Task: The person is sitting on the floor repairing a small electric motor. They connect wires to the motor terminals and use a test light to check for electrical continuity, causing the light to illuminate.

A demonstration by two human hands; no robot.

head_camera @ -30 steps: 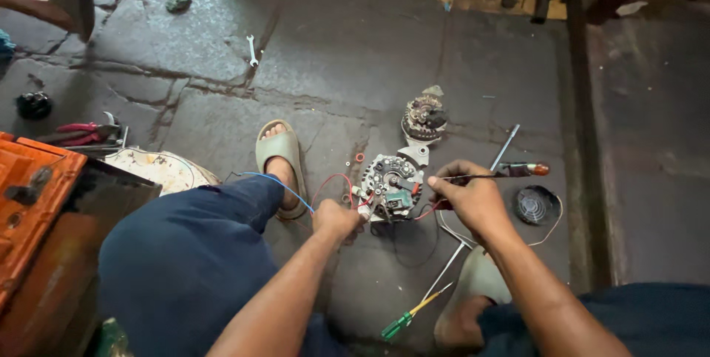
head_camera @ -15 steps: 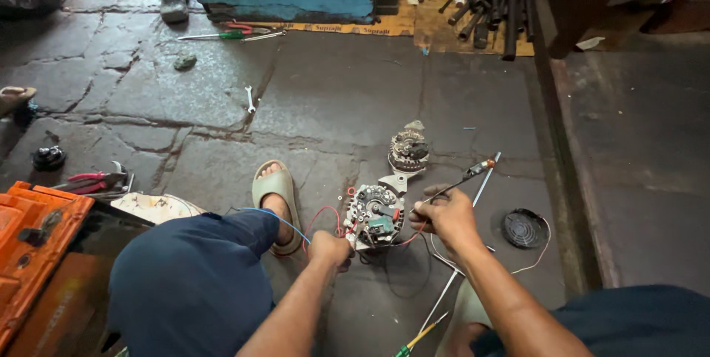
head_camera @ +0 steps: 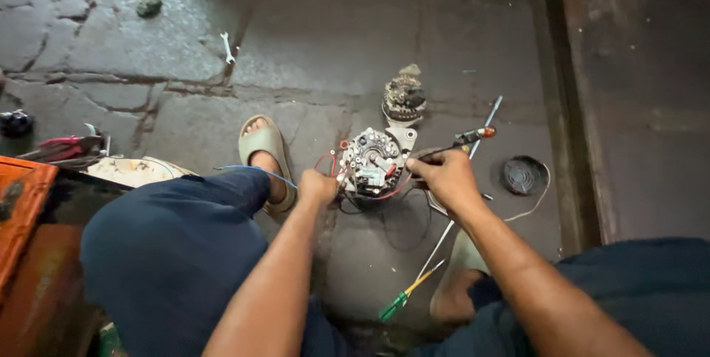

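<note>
A round metal alternator [head_camera: 373,159] with red and black wires lies on the concrete floor between my feet. My left hand [head_camera: 318,187] is closed on its left edge among the red wires. My right hand [head_camera: 442,177] grips a thin probe tool with a black and red handle [head_camera: 473,136], its tip laid against the alternator's right side. A second rotor-like part [head_camera: 404,98] stands just behind the alternator.
A green and yellow screwdriver [head_camera: 403,299] and a long thin rod [head_camera: 444,231] lie near my right foot. A small black fan [head_camera: 522,174] sits right. Small wrench [head_camera: 228,47] lies far left. Orange toolbox [head_camera: 22,209] and red pliers [head_camera: 63,146] are left.
The view has tilted and moved closer to the floor work. Both hands stay on the alternator; the right hand's tool has shifted slightly against its right side.
</note>
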